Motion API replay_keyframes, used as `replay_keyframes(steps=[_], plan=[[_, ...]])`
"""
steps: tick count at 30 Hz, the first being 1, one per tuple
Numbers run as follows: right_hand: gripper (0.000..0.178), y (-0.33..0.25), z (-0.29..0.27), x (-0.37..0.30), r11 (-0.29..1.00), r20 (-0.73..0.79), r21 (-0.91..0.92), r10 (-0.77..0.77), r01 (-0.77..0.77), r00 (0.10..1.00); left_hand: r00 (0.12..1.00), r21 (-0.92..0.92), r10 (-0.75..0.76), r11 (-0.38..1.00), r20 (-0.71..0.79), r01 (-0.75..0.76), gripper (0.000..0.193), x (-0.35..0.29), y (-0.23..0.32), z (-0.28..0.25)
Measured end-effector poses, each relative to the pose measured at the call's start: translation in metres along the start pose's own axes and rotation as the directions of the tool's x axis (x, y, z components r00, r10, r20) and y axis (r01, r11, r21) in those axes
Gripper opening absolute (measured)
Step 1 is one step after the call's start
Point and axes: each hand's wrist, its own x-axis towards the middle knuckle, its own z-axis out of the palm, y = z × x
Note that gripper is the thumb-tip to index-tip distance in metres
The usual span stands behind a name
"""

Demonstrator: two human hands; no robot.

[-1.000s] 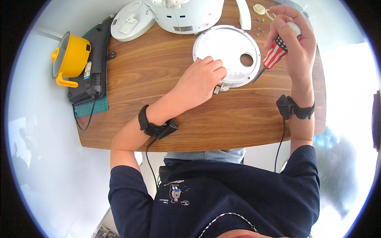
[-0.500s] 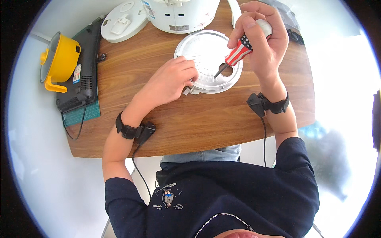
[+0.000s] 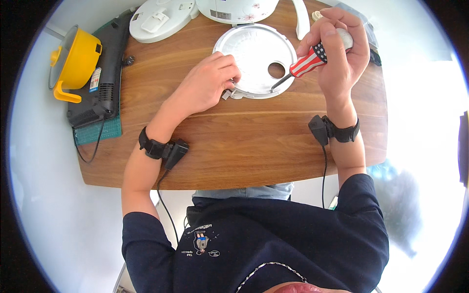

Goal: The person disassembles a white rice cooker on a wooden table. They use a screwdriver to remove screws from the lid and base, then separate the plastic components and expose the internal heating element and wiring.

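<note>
White appliance [image 3: 239, 10] behind disc [image 3: 248, 51]; left fingers [image 3: 227, 73] hold its rim [image 3: 259, 95], right fingers [image 3: 334, 45] clasp screwdriver [image 3: 309, 62].

Away from the brown wooden table's [image 3: 244, 141] near edge, left hand [image 3: 209, 82] touches round silvery disc [image 3: 251, 53]; right hand [image 3: 346, 61] holds red-white-striped screwdriver [image 3: 307, 65].

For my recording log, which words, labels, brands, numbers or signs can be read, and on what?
Navy T-shirt: small lettering around a cartoon figure; wording not copied.
White rice cooker: grey plate, print too small to read.
Black vented appliance: white sticker, print too small to read.
Screwdriver handle: stars and stripes, no words visible.
</note>
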Motion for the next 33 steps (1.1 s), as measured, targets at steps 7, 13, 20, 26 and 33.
replay_keyframes(steps=[7, 13, 20, 26, 33], plan=[[0.010, -0.002, 0.004, -0.005, 0.999, 0.027, 0.011, -0.053, 0.052, 0.998, 1.000, 0.096, -0.005, 0.995, 0.024, 0.003, 0.019, 0.001, 0.009, -0.007], [0.007, -0.003, 0.009, -0.011, 0.999, 0.085, 0.040, -0.013, 0.010, 0.996, 0.993, -0.014, 0.045, 0.999, -0.114, -0.046, 0.025, 0.008, 0.028, 0.007], [0.007, 0.007, 0.011, -0.011, 0.991, 0.114, 0.013, -0.132, 0.132, 0.985, 0.995, -0.150, -0.085, 0.986, -0.059, 0.075, 0.027, 0.013, 0.039, 0.039], [0.009, 0.004, 0.014, -0.011, 0.973, 0.125, -0.058, -0.214, 0.222, 0.969, 0.983, -0.156, -0.076, 0.986, -0.168, 0.050, 0.015, 0.018, 0.031, 0.053], [0.018, 0.014, 0.018, -0.003, 0.896, 0.216, 0.044, -0.441, 0.442, 0.871, 0.970, -0.136, -0.046, 0.991, -0.240, 0.014, 0.012, 0.021, 0.030, 0.059]])
